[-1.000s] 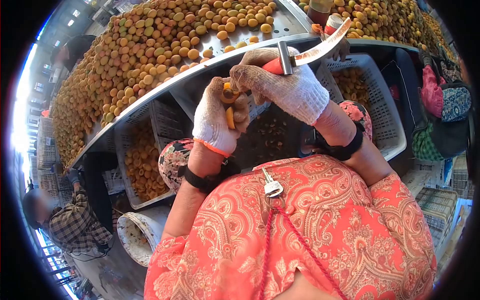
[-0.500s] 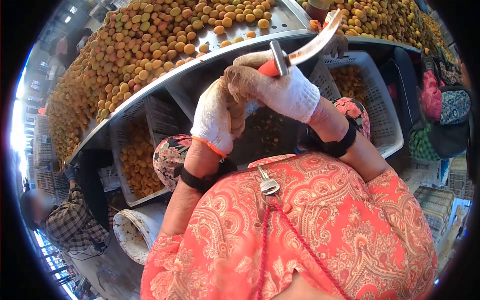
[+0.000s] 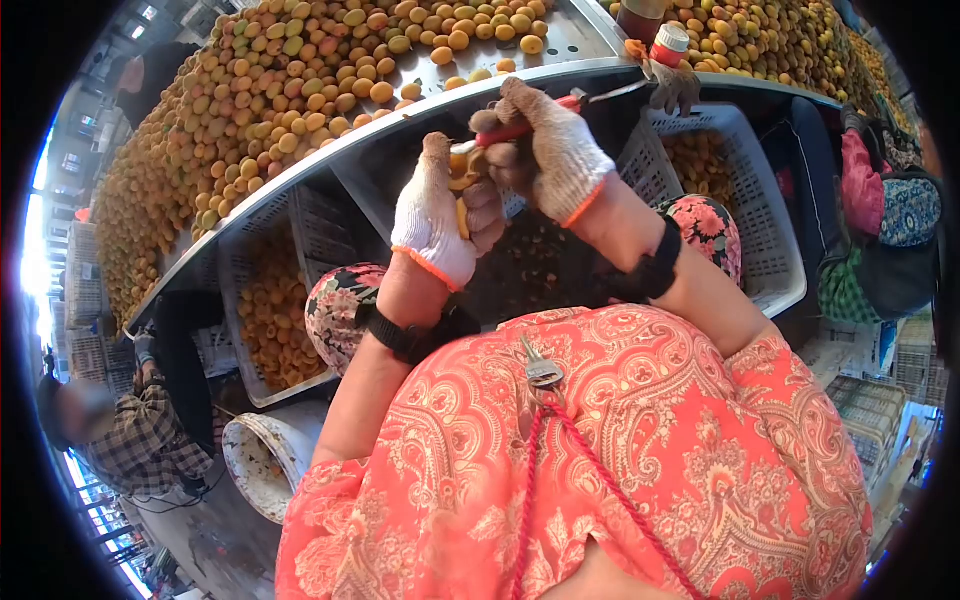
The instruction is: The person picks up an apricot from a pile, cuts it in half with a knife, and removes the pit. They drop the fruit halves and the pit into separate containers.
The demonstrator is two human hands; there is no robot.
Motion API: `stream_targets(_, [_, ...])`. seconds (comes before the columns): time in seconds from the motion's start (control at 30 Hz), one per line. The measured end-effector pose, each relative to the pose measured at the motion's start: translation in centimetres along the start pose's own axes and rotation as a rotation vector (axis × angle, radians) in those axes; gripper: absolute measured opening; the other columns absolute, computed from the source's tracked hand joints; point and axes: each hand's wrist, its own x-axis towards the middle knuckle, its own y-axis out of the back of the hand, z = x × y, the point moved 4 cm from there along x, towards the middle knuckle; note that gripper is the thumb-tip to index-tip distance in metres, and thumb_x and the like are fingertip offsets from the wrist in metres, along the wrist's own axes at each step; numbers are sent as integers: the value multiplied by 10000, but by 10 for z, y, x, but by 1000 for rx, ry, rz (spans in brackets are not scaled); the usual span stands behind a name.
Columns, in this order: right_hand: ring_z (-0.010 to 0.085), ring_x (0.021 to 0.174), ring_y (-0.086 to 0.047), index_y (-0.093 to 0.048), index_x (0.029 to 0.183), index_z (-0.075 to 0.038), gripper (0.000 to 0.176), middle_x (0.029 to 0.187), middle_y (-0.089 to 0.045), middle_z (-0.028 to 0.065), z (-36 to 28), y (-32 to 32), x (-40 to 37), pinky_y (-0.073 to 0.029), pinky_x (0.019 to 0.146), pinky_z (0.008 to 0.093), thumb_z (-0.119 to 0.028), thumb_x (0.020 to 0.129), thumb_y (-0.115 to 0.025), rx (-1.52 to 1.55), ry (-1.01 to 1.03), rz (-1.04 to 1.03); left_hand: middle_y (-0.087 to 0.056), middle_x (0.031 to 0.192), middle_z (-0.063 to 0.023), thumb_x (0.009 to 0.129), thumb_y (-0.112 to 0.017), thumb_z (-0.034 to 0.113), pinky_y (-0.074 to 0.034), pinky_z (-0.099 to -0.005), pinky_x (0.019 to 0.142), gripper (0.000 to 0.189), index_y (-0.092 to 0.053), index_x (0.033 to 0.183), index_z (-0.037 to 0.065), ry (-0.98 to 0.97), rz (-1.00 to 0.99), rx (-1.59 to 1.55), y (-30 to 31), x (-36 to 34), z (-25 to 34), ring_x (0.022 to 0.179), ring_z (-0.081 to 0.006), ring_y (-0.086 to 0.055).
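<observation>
My left hand (image 3: 440, 215), in a white knit glove with stained fingers, is closed around an apricot (image 3: 465, 175) that looks cut open. Facing it, my right hand (image 3: 560, 150), gloved the same way, grips a red-handled knife (image 3: 507, 133). Its curved metal blade points right, towards the table edge, while the handle's other end meets the apricot. My fingers partly hide both fruit and handle. Beyond my hands, a large heap of apricots (image 3: 270, 100) lies on the metal table (image 3: 430, 75).
A crate (image 3: 335, 378) of fruit halves stands at left, another crate (image 3: 790, 250) at right. A white bucket (image 3: 245, 465) is beside my leg. Past the rim are a red bottle with a white cap (image 3: 670, 45) and another person's gloved hand (image 3: 675, 88). A co-worker (image 3: 140, 430) sits at left.
My right hand has turned over, swinging the curved blade away to the right and lower. The handle's other end is now at the apricot, which shows in my left hand.
</observation>
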Motion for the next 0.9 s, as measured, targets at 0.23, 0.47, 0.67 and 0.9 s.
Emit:
stream_targets(0.23, [179, 730, -692, -672, 1004, -56, 325, 875, -676, 50, 29, 39, 46, -547, 615, 300, -377, 953, -644, -536, -66, 188, -474, 629, 6, 964, -517, 522, -270, -232, 422, 436, -563, 883, 96, 21, 279, -47, 49, 1, 16, 461, -107, -384])
stream_targets(0.47, [253, 705, -701, -650, 972, -69, 231, 889, -681, 85, 23, 57, 26, -542, 577, 361, -288, 907, -683, -485, -69, 266, -458, 659, 16, 876, -653, 134, -279, -223, 433, 101, -592, 953, 111, -362, 476, 399, 84, -57, 84, 486, -79, -367])
stream_targets(0.67, [256, 714, -706, -647, 1000, -67, 230, 916, -698, 95, 25, 57, 19, -543, 587, 366, -277, 913, -679, -425, -114, 281, -469, 677, 27, 887, -658, 147, -280, -229, 443, 87, -576, 909, 129, -396, 473, 422, 67, -27, 103, 508, -83, -386])
stream_targets(0.9, [245, 664, -702, -625, 1016, -60, 226, 931, -706, 103, 4, 73, 9, -536, 540, 338, -254, 913, -676, -414, -76, 273, -565, 728, -6, 892, -674, 212, -352, -237, 409, 184, -616, 1051, 140, -513, 669, 627, 74, -10, 130, 503, -101, -502])
